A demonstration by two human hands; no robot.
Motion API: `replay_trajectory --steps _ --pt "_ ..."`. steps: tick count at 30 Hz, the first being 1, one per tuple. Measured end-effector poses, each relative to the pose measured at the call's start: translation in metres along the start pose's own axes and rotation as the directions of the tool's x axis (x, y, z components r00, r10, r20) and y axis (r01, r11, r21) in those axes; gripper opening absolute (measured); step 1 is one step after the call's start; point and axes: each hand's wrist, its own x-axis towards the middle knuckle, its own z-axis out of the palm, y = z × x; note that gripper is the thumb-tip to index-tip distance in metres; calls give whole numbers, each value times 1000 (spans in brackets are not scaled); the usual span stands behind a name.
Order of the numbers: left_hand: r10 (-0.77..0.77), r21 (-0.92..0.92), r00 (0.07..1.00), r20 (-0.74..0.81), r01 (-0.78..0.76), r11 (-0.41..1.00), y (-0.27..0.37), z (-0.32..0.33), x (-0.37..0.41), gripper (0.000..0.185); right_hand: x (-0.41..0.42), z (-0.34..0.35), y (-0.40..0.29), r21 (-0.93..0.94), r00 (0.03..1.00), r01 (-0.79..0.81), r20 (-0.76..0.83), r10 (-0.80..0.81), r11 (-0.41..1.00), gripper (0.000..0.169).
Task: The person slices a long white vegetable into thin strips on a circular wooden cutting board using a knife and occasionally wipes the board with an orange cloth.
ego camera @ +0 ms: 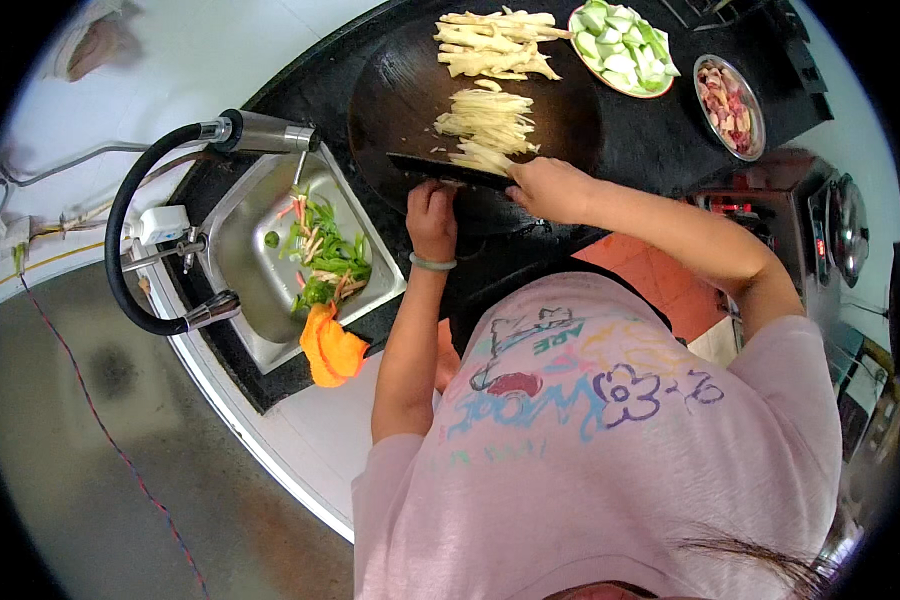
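My right hand (553, 189) is closed round the handle of a dark-bladed kitchen knife (435, 168), whose blade lies across the near part of a round, dark cutting board (390, 97). Just in front of the blade is my left hand (431, 214), fingers bent down at its near side; what they touch is hidden. Beyond the knife lie thin pale strips (487, 120) of a sliced vegetable. Farther back on the board is a pile of whole, pale yellow pieces (495, 45), perhaps chicken feet or roots.
A plate of green vegetable chunks (622, 45) and a metal bowl of cut raw meat (726, 109) stand right of the board. Left is a steel sink (244, 225) holding vegetable scraps (330, 255), with a black hose faucet (124, 217) and an orange cloth (331, 346) at its edge.
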Motion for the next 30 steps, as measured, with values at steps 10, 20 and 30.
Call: replay_trajectory --steps 10,20,30 --pt "-14 -68 999 50 17 998 -3 -3 -3 15 -20 -17 -7 -37 998 -10 55 12 999 28" --pt "12 -76 999 30 -9 997 -8 -4 -4 15 -17 -17 -5 18 998 -17 53 16 1000 29" --pt "-33 -47 999 26 34 998 -4 -1 -6 15 -10 7 13 33 999 -6 31 5 999 28"
